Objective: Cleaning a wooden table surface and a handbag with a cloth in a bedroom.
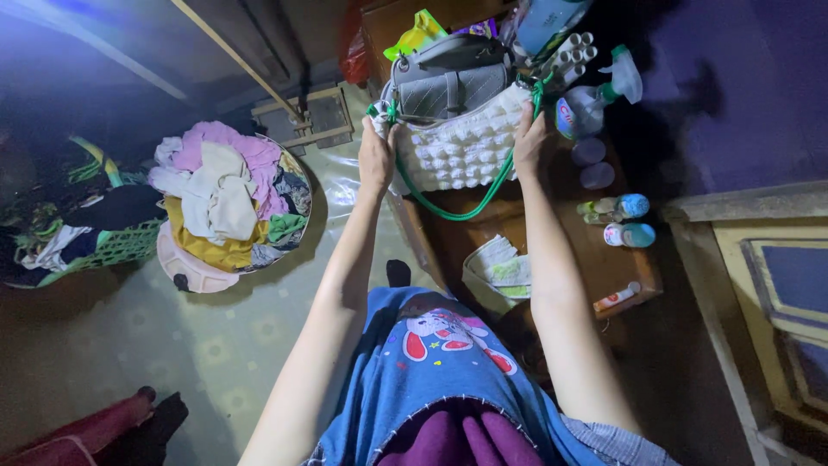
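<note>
My left hand (376, 158) grips the left edge of a white knitted bag (461, 147) with green cord handles. The bag's right edge is gripped by my right hand (529, 138). The bag is held against the front of a grey quilted handbag (448, 78) that stands on a brown wooden table (595, 250). One green handle loop hangs down below the white bag, over the table's front.
On the table are a spray bottle (595, 99), small bottles (625, 220), a tube (617, 298) and folded papers (500, 267). A pink basin (194, 272) heaped with clothes and a green laundry basket (121, 246) sit on the floor at left. A cabinet (768, 293) stands at right.
</note>
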